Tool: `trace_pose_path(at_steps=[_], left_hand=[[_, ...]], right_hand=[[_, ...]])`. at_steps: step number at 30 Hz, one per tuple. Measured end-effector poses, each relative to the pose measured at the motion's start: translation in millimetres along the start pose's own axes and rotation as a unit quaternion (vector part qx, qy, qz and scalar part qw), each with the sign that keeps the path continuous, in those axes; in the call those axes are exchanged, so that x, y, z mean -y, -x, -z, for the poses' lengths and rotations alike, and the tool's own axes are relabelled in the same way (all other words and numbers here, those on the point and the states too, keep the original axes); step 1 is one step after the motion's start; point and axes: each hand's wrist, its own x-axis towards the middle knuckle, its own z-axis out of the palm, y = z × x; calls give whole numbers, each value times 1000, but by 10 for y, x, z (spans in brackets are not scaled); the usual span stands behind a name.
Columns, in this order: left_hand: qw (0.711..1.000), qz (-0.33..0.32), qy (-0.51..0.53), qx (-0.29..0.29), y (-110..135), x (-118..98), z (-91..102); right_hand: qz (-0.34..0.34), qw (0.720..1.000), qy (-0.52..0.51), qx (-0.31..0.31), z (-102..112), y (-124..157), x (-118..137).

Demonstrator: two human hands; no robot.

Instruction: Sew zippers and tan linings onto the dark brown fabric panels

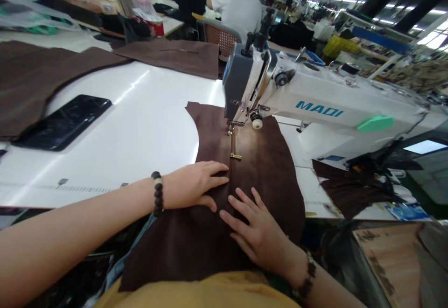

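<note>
A dark brown garment panel lies across the table edge and under the needle area of a white sewing machine. Down its middle runs a zipper with a gold pull. The presser foot sits at the zipper's far end. My left hand rests on the panel just left of the zipper, fingers stretched out. To the right and nearer my body, my right hand lies flat with its fingers spread, fingertips close to the zipper. Neither hand grips anything.
A black phone lies on the white tabletop at left. More brown panels cover the table's back. Dark brown pieces sit right of the machine, beside a blue packet. A person in white sits beyond.
</note>
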Motion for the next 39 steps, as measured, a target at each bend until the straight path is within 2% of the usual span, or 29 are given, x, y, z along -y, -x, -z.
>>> trace_pose_path(at_steps=[3, 6, 9, 12, 15, 18, 21, 25, 31, 34, 39], left_hand=[[998, 1, -48, -34, 91, -17, -160], [996, 7, -75, -46, 143, -65, -214], [994, 20, -96, -44, 136, -140, -226], [991, 30, -125, -44, 74, -192, -217], [990, 55, -124, -32, -13, -189, -177], [993, 68, -93, -23, -86, -155, -132], [994, 66, -81, -36, -123, -136, -131], [994, 71, -78, -34, -136, -149, -204], [987, 62, -98, -107, -149, -188, -387], [987, 69, -102, -99, -131, -200, -420], [992, 57, -81, -80, -15, -158, -366]], right_hand=[[35, 997, 55, -48, -120, 27, -38], [42, 997, 53, -46, -75, 23, -36], [-18, 999, -10, -39, 117, -96, -58], [-94, 993, -26, -70, 266, -357, -171], [-117, 990, -2, -78, 227, -631, -346], [-134, 990, 5, -34, 79, -757, -488], [-136, 991, 5, -9, -1, -743, -548], [-129, 991, 16, 9, 49, -698, -571], [-113, 993, 30, 24, 135, -700, -626], [-112, 993, 38, 21, 121, -707, -613], [-136, 989, 60, 12, 53, -713, -551]])
